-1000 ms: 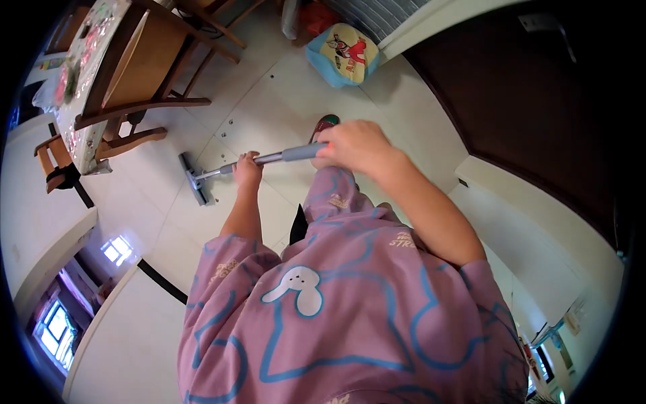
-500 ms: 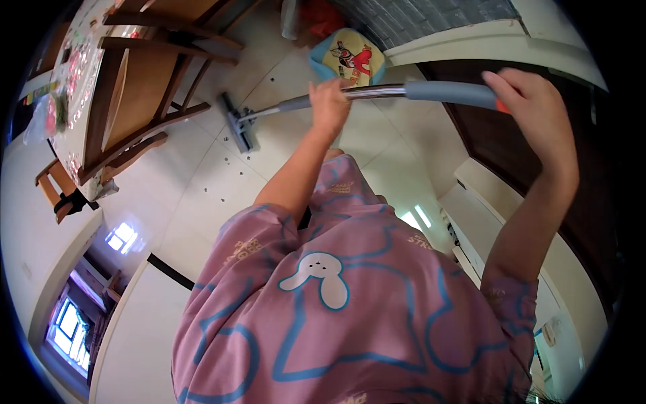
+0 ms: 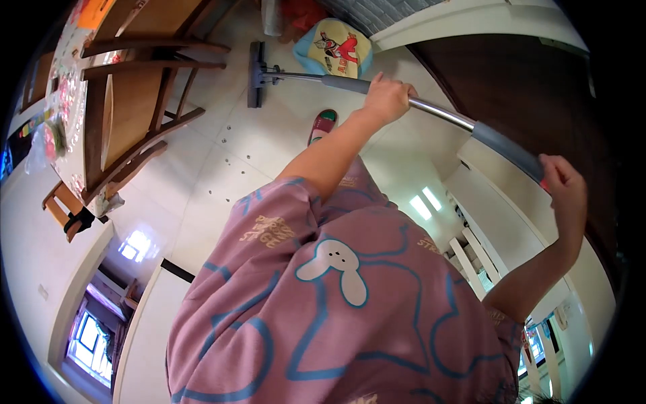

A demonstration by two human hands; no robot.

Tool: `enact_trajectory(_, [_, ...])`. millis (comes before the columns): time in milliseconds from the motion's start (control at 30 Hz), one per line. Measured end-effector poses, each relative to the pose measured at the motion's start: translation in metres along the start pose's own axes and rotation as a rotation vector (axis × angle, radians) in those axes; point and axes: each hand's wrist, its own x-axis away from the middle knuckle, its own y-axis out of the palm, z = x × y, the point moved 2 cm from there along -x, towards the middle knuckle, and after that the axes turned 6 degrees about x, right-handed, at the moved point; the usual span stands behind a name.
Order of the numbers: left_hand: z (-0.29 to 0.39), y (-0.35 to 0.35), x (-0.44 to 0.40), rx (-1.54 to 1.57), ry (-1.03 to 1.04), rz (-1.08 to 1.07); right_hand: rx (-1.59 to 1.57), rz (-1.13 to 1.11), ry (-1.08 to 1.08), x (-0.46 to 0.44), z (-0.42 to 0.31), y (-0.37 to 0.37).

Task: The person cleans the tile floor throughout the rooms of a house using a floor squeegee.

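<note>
A long-handled mop (image 3: 441, 114) slants across the view, its shaft metal with grey grips. My left hand (image 3: 389, 99) is wrapped round the shaft, beside the lower grey grip. At the upper end, my right hand (image 3: 564, 180) closes on the handle tip, where a bit of red shows. The flat, dark grey mop head (image 3: 256, 75) rests on the tiled floor (image 3: 269, 148) by the chair legs. Several small dark specks (image 3: 227, 160) lie on the tiles, nearer to me than the head.
Wooden chairs (image 3: 145, 114) and a table with a patterned cover (image 3: 67, 108) stand at left. Past the shaft sits a blue and yellow cartoon-printed item (image 3: 334, 48). My slippered foot (image 3: 324, 122) is below the shaft. A dark door (image 3: 505, 81) and white cabinet (image 3: 494, 202) are at right.
The mop head has slid away from me and slightly right, leaving the specks behind. Both hands stay on the mop; my left moved right, my right came down nearer my body. My foot came into view.
</note>
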Motion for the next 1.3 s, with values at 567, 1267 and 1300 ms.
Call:
enact_trajectory(567, [-0.03,0.215,0.249,-0.474,0.306,-0.812,-0.026,-0.507,-0.185,0.229,0.263,0.274])
enact_trajectory(1267, [0.138,0.424,0.405,-0.051,0.289,-1.002,-0.165,-0.379,-0.001,0.387,0.543,0.288])
enact_trajectory(1300, [0.12,0.409,0.397,-0.063,0.199,-0.938,-0.205,-0.418,0.046,0.374,0.521,0.294])
